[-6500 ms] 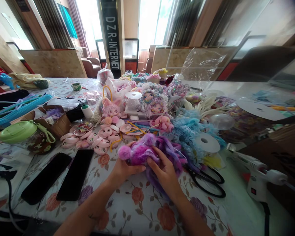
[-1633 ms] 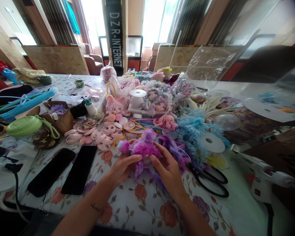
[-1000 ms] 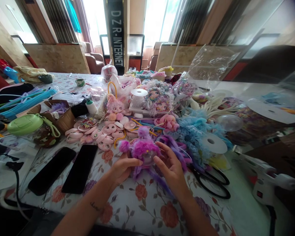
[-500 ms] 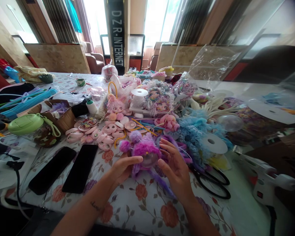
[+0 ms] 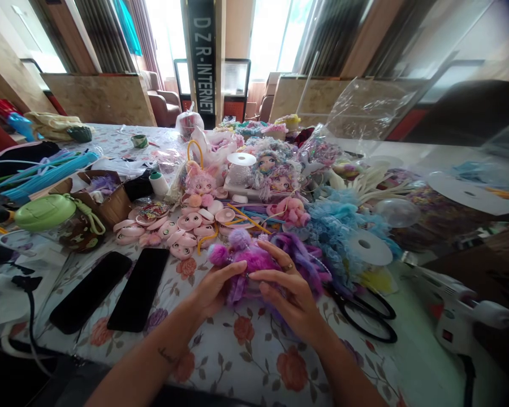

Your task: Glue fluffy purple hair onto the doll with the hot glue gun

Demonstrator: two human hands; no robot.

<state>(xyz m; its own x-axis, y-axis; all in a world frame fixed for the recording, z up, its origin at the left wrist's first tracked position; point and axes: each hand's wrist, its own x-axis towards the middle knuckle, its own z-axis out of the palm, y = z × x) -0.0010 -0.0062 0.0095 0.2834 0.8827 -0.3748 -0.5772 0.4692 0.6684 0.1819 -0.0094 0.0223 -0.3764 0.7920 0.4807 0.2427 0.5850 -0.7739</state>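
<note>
A furry purple-and-magenta doll piece [image 5: 254,261] with pompoms on its upper left lies low over the tablecloth. My left hand [image 5: 214,288] is closed on its left side, thumb on top and fingers mostly hidden. Over its right part reaches my right hand [image 5: 290,294], fingers bent across the fur and a fingertip close to the left thumb. The fingers cover most of the piece's lower middle. Purple fuzzy strips [image 5: 303,257] lie just behind the right hand. Pink doll faces [image 5: 186,232] are spread beyond the left hand.
Black-handled scissors [image 5: 369,314] lie right of my right hand, near blue ruffled trim [image 5: 335,226] and a white spool [image 5: 370,247]. A glue gun [image 5: 453,305] is at far right. Two black phones [image 5: 138,291] and a green-lidded jar [image 5: 59,223] occupy the left.
My right hand has moved left and onto the furry doll piece, covering the clear round part that showed in its middle. My left hand keeps its hold.
</note>
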